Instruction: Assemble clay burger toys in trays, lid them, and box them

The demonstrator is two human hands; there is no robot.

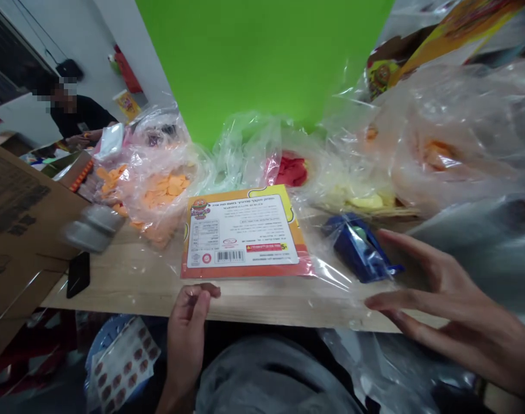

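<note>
A flat printed packet (245, 233), orange and yellow with a white label and barcode, lies on the wooden table in front of me. Just below its lower edge is my left hand (191, 322), thumb and fingers closed together; whatever may be in the pinch is too small to make out. To the right of the packet stands a blue tape dispenser (359, 247). My right hand (452, 310) reaches beside it with fingers spread, slightly blurred, and its index fingertip is close to the dispenser. Whether it touches cannot be told.
Clear bags hold orange pieces (169, 190), red pieces (292, 171) and pale yellow pieces (370, 198). A green panel (266, 63) rises behind. Left are a cardboard box (25, 230) and a phone (78, 275). A sticker sheet (126, 365) lies low left. Another person (79, 115) sits far left.
</note>
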